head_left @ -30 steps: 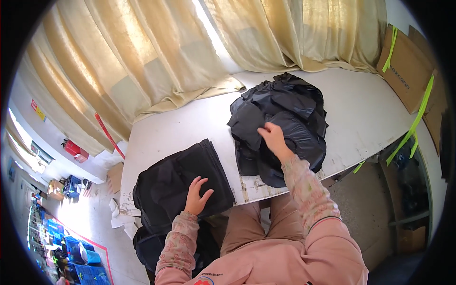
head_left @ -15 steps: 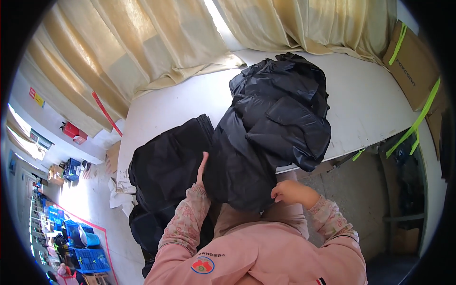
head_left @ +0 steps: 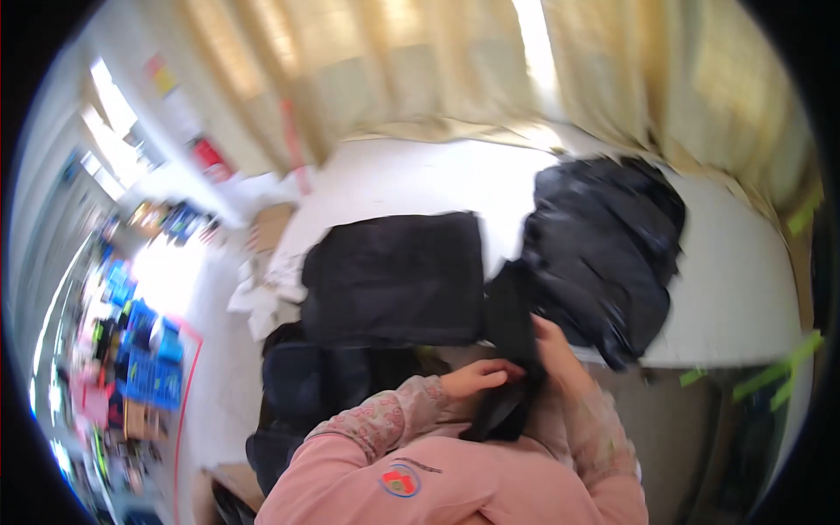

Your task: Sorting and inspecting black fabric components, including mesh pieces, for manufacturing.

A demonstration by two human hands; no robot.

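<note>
A dark, narrow-looking black fabric piece [head_left: 512, 324] stands between my hands at the table's front edge, its lower end in front of my body. My left hand [head_left: 477, 378] grips it from the left, fingertips partly hidden by the cloth. From the right, my right hand [head_left: 560, 354] holds its edge; blur hides the exact grip. Left of it lies a flat, squarish stack of black fabric [head_left: 394, 280] on the table. Behind and to the right sits a crumpled, shiny black plastic bag [head_left: 608, 249].
The white table [head_left: 402, 179] runs back to beige curtains [head_left: 420, 70]. More black items [head_left: 324, 381] are piled below the table's left front. Blue crates [head_left: 153, 376] and a red floor line [head_left: 186, 411] are far left. Green strips [head_left: 779, 372] hang at right.
The view has swung left. The black fabric that lay spread over the table edge is now narrow and upright between my hands, apart from most of the plastic bag. Both hands have come closer together.
</note>
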